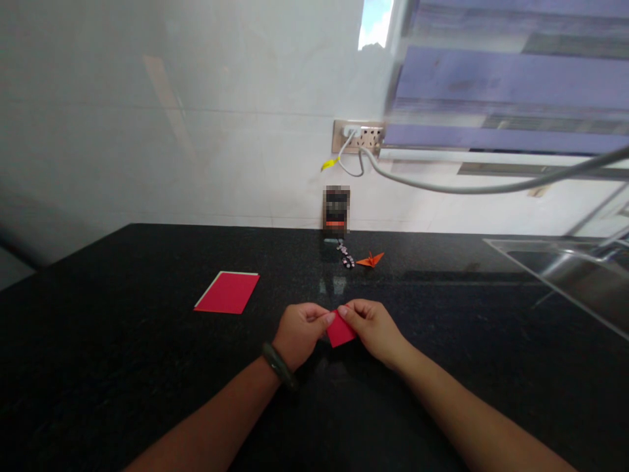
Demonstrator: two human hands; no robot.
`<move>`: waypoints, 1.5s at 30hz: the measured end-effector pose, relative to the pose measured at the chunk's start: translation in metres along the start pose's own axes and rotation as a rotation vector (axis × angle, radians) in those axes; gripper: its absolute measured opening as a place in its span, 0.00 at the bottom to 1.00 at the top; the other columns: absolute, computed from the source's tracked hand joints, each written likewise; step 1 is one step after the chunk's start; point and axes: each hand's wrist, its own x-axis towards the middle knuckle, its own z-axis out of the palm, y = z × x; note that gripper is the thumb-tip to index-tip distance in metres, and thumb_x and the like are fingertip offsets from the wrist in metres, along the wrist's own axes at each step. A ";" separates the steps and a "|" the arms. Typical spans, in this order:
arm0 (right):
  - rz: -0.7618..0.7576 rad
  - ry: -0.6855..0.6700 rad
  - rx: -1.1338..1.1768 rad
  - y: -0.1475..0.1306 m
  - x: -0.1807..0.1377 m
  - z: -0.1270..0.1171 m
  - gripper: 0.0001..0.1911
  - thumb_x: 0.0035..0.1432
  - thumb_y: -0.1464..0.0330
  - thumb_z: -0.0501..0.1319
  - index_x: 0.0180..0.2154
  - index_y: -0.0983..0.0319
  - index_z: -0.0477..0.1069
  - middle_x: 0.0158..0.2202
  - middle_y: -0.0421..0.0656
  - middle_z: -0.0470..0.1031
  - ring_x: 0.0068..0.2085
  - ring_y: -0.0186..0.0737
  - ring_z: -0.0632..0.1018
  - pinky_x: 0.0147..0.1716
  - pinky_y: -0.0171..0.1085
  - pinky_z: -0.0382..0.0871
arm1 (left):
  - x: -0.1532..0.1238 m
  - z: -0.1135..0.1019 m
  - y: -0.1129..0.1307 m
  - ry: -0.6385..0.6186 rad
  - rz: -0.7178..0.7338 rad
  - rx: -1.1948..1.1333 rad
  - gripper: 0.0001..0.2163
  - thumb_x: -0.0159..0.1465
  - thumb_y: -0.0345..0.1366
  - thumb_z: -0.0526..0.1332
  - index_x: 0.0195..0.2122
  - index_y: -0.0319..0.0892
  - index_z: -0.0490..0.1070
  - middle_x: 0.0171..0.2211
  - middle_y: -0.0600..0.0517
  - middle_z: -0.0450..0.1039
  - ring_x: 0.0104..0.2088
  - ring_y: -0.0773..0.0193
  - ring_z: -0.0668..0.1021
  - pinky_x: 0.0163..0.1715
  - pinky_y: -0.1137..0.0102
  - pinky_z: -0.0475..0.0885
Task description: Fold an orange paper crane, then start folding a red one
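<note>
Both my hands meet over a black stone counter (122, 367). My left hand (297, 331), with a dark bracelet on its wrist, pinches the upper left edge of a small folded red paper (341, 333). My right hand (373, 328) pinches the paper's upper right part, fingertips almost touching those of the left. The paper is held just above the counter, tilted. Further left a stack of red paper sheets (227, 292) lies flat on the counter.
A folded orange paper crane (370, 260) and a small dark patterned object (346, 257) sit near the back wall. A blurred dark box (337, 208) stands under a wall socket (358, 136) with cables. A steel sink (565, 265) is at the right.
</note>
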 end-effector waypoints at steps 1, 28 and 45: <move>-0.012 0.000 0.000 0.000 0.000 0.001 0.16 0.53 0.60 0.55 0.21 0.65 0.66 0.18 0.38 0.64 0.20 0.29 0.62 0.20 0.30 0.56 | 0.000 0.000 0.000 0.009 0.020 0.000 0.07 0.49 0.36 0.62 0.21 0.36 0.73 0.17 0.53 0.73 0.19 0.68 0.72 0.21 0.75 0.66; -0.122 0.086 -0.051 -0.001 -0.003 -0.001 0.14 0.54 0.61 0.54 0.23 0.64 0.66 0.19 0.37 0.64 0.22 0.31 0.64 0.23 0.31 0.58 | -0.003 -0.002 0.008 0.042 0.095 0.028 0.08 0.50 0.36 0.62 0.21 0.36 0.74 0.17 0.53 0.72 0.19 0.69 0.71 0.20 0.76 0.64; -0.120 -0.088 -0.151 0.000 -0.001 -0.011 0.15 0.56 0.61 0.51 0.24 0.63 0.63 0.18 0.37 0.62 0.20 0.30 0.64 0.20 0.30 0.57 | 0.004 -0.005 -0.002 -0.126 -0.029 -0.235 0.16 0.57 0.45 0.55 0.26 0.36 0.71 0.22 0.50 0.73 0.23 0.65 0.74 0.26 0.71 0.67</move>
